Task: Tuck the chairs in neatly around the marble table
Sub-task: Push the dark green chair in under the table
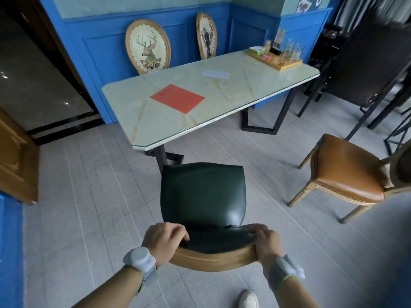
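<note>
A chair with a dark green seat (202, 192) stands on the floor in front of me, a short way back from the near long edge of the marble table (244, 85). My left hand (165, 240) grips the left end of its wooden backrest top, and my right hand (265, 242) grips the right end. A brown-seated chair (347, 172) stands pulled out to the right, angled away from the table. Two chairs with deer pictures on their backs, one at the left (148, 47) and one further right (206, 35), are pushed in at the table's far side against the blue wall.
On the table lie a red sheet (177, 98), a white paper (215, 74) and a wooden tray (289, 64) with glasses at the far right end. Dark chairs and black frames (364, 70) crowd the right. A wooden door (15, 158) is at the left. My shoe (248, 299) is below.
</note>
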